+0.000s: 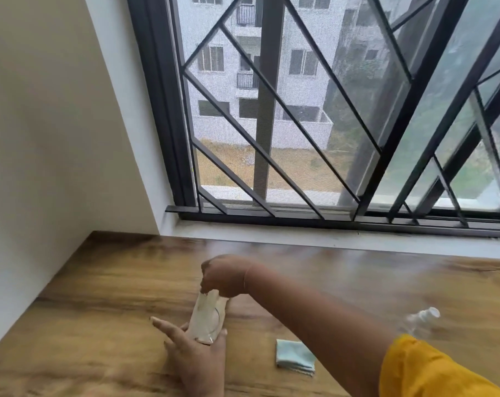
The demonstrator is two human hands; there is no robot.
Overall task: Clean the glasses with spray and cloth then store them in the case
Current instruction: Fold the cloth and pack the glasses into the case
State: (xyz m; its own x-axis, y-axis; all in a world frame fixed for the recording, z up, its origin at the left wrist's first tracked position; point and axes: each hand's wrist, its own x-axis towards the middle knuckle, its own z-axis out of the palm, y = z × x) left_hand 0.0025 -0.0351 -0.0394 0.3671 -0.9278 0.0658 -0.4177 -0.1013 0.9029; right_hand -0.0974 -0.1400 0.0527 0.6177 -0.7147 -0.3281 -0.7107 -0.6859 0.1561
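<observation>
The right hand (223, 277), reaching across from a mustard-yellow sleeve (432, 368), is pinching the far end of a pale cream, soft oblong pouch (203, 313), probably to work its mouth open or closed. The left hand (194, 349) is lying with fingers straight and spread. The pouch's near end is resting between thumb and fingers, seemingly braced against that pull. A curved outline like a lens rim is showing there, so the glasses (213, 320) are likely sitting inside, though blur is leaving this uncertain. A folded light-blue cloth (296, 358) is lying just right of the left hand. A clear plastic spray bottle (422, 318) is lying farther right, both within reach on the brown wood-grain table (100, 296).
</observation>
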